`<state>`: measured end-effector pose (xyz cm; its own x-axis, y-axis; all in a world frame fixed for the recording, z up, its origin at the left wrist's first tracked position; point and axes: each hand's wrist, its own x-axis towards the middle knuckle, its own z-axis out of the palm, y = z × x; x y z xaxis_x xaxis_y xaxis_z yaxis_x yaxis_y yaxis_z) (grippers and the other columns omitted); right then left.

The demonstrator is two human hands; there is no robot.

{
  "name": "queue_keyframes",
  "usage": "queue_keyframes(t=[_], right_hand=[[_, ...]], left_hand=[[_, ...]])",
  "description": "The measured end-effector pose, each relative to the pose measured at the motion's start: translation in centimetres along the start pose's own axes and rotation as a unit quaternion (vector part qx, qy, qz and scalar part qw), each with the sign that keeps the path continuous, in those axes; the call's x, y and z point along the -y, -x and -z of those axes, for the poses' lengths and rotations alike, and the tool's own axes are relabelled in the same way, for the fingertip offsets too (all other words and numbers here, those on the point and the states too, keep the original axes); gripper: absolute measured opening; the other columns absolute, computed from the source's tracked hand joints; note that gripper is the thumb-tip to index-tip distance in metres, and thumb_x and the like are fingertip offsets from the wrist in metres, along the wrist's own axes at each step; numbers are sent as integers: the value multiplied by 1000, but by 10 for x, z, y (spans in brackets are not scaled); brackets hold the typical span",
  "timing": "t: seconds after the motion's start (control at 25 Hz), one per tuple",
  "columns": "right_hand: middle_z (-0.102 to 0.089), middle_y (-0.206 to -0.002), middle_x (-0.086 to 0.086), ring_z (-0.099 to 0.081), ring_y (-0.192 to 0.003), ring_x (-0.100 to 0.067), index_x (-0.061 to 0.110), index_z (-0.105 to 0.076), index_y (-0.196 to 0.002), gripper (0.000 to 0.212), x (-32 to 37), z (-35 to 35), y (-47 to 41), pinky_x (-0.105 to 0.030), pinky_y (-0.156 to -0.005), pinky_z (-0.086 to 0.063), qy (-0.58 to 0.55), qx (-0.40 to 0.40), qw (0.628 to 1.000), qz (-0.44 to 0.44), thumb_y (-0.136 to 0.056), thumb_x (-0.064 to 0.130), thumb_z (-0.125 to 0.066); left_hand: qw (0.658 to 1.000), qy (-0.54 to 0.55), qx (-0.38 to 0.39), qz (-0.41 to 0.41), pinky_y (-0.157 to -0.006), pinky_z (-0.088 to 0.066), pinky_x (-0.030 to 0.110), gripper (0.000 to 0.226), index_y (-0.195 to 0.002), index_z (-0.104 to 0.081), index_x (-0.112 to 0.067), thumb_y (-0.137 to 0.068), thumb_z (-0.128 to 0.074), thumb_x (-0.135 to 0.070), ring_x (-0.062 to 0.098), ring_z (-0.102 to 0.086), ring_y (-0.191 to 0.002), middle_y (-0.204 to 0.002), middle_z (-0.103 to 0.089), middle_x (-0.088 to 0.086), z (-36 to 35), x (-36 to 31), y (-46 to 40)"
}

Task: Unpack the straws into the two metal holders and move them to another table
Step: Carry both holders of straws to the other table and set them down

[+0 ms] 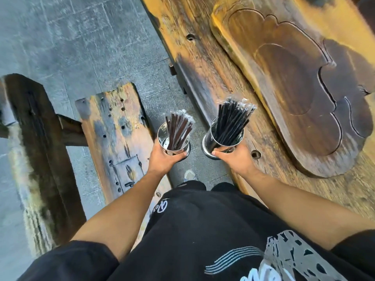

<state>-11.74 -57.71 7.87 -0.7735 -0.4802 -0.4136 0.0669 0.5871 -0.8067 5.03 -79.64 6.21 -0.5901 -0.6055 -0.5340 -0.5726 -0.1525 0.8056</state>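
Your left hand (164, 159) fingers wrapped round left metal holder (174, 141) at frame centre, wrapped straws (179, 129) upright, tips tilting upper right, your right hand (235, 161) gripping right metal holder (222, 141), black straws (231, 122) likewise, beside tabletop (213, 63).

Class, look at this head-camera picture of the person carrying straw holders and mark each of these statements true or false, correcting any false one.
1. Each hand holds one metal holder. True: the left hand grips the left holder, the right hand the right holder.
2. Both holders are empty. False: each contains straws.
3. The holders stand on the wooden table. False: both are held in the air.
4. A carved wooden tray lies on the table. True.
5. The straws are white. False: they are dark, in clear wrappers.
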Motion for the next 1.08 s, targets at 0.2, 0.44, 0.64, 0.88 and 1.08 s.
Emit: queue_keyframes(t=[0.2, 0.44, 0.64, 0.88, 1.08], right_hand=[[-79, -81, 12, -74, -84, 0, 17, -68, -101, 43, 19, 8, -37, -37, -94, -56, -22, -51, 998, -8, -68, 30, -93], [-79, -86, 10, -75, -91, -6, 28, -69, -99, 43, 14, 34, -69, -45, -94, -57, -67, -97, 993, -19, -66, 40, -93], [-77, -103, 9, -74, -99, -9, 31, -60, -120, 75, 7, 65, -90, -42, -95, -58, -116, -151, 981, -37, -56, 54, -93], [-71, -120, 5, -68, -114, -11, 29, -56, -128, 88, 0, 111, -114, -36, -102, -54, -123, -218, 968, -27, -56, 61, -93], [-73, -113, 8, -71, -108, -8, 23, -65, -124, 95, -20, 133, -149, -36, -98, -57, -106, -260, 956, -85, -51, 78, -87]], left_hand=[[996, -68, 30, -49, -107, -50, 30, 91, -126, -52, -26, -51, -102, -41, 4, -69, -112, -119, -73, -11, 2, -49, -57], [986, -138, 66, -73, -107, -53, 36, 98, -128, -54, -32, -47, -100, -58, 6, -72, -110, -115, -76, -9, -29, -103, -108], [971, -187, 100, -112, -107, -52, 34, 101, -135, -56, -28, -49, -100, -59, 7, -70, -116, -121, -74, -11, -74, -152, -143], [960, -214, 127, -129, -103, -52, 23, 88, -130, -65, -20, -57, -97, -56, -4, -70, -108, -115, -76, -13, -140, -206, -167], [949, -211, 181, -148, -102, -56, 28, 89, -130, -61, -22, -56, -99, -53, 2, -72, -108, -114, -77, -10, -184, -247, -212]])
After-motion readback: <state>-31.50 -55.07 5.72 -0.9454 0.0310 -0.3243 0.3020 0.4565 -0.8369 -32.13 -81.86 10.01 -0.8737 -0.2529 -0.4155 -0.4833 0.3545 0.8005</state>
